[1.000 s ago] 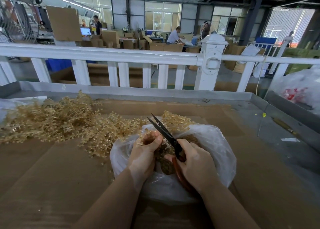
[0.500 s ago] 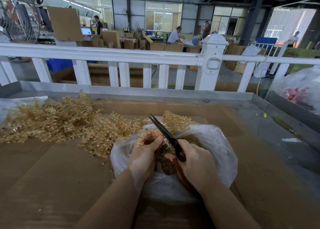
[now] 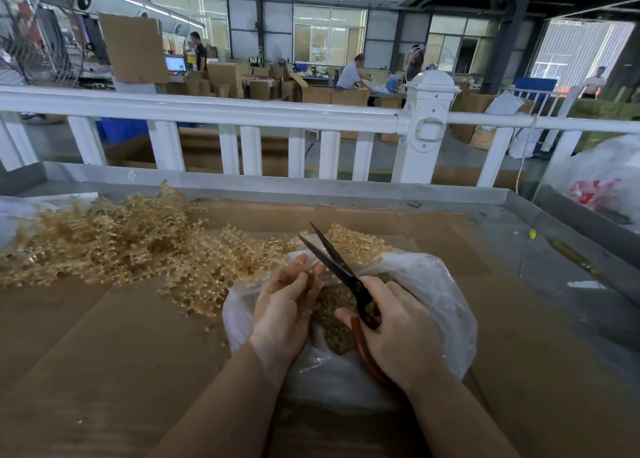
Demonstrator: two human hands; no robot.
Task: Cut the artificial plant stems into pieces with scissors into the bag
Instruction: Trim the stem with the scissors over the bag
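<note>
A clear plastic bag (image 3: 433,284) lies open on the cardboard-covered table, with a brown mass of cut pieces (image 3: 334,314) inside. My right hand (image 3: 398,329) grips the red handles of black-bladed scissors (image 3: 332,253), whose blades are parted and point up and away over the bag. My left hand (image 3: 284,305) holds a small beige stem piece over the bag's mouth, just left of the blades. A big pile of beige artificial plant stems (image 3: 114,239) spreads across the table to the left, and a small clump (image 3: 353,243) lies behind the bag.
Flat cardboard (image 3: 104,353) covers the metal table, whose raised rim (image 3: 346,187) runs along the back. A white fence (image 3: 242,115) stands behind it. Another clear bag with red contents (image 3: 602,187) sits at the far right. People work among boxes in the background.
The scissor blades have opened. The fingers of my left hand have stretched upward with the stem piece, closer to the blades. The bag and the pile have not moved.
</note>
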